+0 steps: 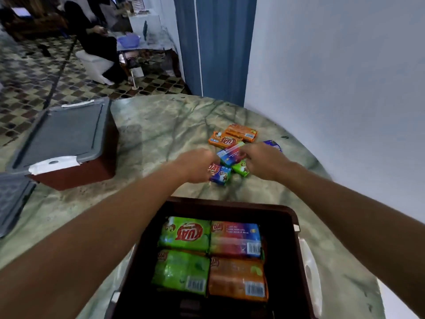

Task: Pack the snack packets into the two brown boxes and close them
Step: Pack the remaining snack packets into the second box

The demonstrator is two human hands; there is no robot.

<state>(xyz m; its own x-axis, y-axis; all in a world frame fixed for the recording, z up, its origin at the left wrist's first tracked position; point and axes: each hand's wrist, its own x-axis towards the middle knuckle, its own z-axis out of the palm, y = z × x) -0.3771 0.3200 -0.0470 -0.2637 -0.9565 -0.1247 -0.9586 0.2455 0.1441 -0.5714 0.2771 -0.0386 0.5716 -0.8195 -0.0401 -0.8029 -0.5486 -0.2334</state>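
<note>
Both arms reach out over the green marbled bench (161, 125). The left hand (197, 165) has its grip curled round a blue snack packet (220, 174), and the right hand (262, 161) pinches a red-and-blue packet (230, 154) between the two hands. A green packet (241, 168) lies just under the right grip, with two orange packets (232, 137) beyond it. Nearer the body than both grips, the open brown box (230, 207) holds four packets. Far off to the left grip's side stands the second brown box (76, 176), its grey lid (62, 134) on.
</note>
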